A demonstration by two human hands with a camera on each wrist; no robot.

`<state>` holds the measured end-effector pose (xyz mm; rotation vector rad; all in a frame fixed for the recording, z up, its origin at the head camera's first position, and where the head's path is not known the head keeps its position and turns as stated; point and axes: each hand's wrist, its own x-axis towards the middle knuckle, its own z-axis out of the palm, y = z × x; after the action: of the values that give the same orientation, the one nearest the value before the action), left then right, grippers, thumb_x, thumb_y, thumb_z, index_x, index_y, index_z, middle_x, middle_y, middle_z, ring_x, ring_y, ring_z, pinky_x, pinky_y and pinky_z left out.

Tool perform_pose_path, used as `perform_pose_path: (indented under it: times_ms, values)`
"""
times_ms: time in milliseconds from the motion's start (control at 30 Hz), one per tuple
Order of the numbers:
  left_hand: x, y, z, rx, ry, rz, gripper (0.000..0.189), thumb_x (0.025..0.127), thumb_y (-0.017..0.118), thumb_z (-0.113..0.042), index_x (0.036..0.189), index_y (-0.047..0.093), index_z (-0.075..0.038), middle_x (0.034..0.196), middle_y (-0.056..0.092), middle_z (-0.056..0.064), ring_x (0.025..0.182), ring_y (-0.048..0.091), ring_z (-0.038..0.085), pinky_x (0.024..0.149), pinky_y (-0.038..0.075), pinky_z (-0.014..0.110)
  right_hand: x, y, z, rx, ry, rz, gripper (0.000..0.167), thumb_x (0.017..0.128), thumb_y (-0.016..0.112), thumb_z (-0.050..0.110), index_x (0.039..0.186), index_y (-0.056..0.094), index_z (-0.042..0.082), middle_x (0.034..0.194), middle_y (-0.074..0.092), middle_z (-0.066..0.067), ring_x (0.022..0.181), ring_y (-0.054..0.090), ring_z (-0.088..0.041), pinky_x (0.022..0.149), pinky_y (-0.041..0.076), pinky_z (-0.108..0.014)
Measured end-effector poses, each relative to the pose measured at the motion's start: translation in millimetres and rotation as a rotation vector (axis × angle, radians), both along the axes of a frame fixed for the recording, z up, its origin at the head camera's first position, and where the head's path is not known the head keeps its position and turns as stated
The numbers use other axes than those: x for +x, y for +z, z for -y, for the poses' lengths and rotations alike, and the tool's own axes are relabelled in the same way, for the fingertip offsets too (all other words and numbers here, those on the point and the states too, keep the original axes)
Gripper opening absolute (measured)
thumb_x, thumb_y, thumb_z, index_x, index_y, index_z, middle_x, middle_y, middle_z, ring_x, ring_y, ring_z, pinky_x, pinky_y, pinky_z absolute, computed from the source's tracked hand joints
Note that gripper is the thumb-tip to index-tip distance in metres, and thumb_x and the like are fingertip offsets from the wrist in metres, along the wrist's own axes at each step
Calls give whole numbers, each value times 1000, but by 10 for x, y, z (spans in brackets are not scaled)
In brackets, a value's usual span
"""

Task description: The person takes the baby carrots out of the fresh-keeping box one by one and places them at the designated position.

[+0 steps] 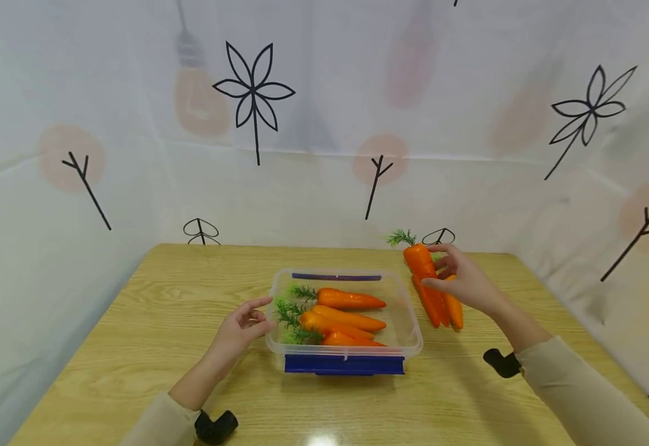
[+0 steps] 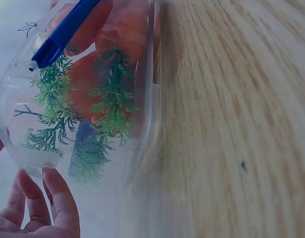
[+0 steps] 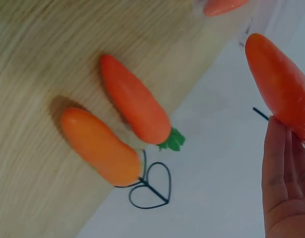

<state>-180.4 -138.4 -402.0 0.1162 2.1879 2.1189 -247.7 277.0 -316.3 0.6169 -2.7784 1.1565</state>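
Observation:
My right hand (image 1: 460, 279) holds an orange carrot (image 1: 420, 260) between thumb and fingers, its green top pointing to the upper left. In the right wrist view that carrot (image 3: 279, 82) appears raised, with a reddish carrot (image 3: 135, 104) and a lighter orange carrot (image 3: 100, 146) lying on the table. At the middle of the table stands a clear plastic box (image 1: 335, 350) without a lid over it. Several carrots (image 1: 352, 299) lie inside, leafy tops toward the left. My left hand (image 1: 240, 328) is at the box's left side, relaxed fingertips (image 2: 56, 181) right at its wall.
Blue clips (image 1: 343, 364) hang along the front of the box, and another blue clip (image 1: 336, 277) is at its back. A patterned white cloth (image 1: 313, 198) rises behind the wooden table (image 1: 179, 297) and along both sides.

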Motion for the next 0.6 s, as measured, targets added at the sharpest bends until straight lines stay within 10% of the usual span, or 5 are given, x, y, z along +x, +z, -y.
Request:
perform_pose_path:
  times_ms: [600]
  values:
    - [-7, -12, -4, 4, 5, -3, 47, 87, 63, -3, 132, 50, -4, 93, 49, 8, 86, 51, 22, 82, 46, 35, -32, -309, -383, -36, -161, 22, 68, 87, 68, 25, 139, 31, -1, 110, 53, -28, 86, 56, -32, 63, 51, -36]
